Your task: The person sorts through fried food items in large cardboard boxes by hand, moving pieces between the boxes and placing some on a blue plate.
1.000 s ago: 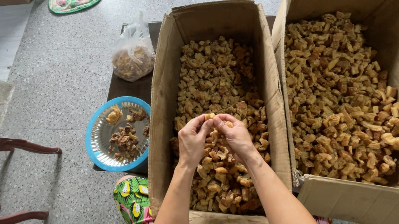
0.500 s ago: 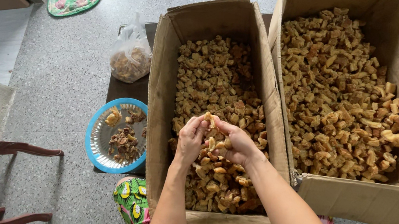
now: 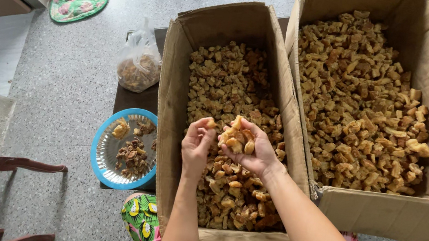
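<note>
Cupped right hand (image 3: 248, 147) holds brown chunks (image 3: 239, 138); left hand (image 3: 197, 146) pinches one over full box (image 3: 176, 72).

I see soft, even daylight, brightest toward the upper left of the frame. Shadows stay faint and diffuse, deepest against the inner walls of the cardboard boxes (image 3: 230, 29). No glare; focus is sharp, with wide-angle stretching at the edges.

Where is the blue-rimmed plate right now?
In the head view, the blue-rimmed plate lies lower left, beside the narrower cardboard box, below the plastic bag.
</note>
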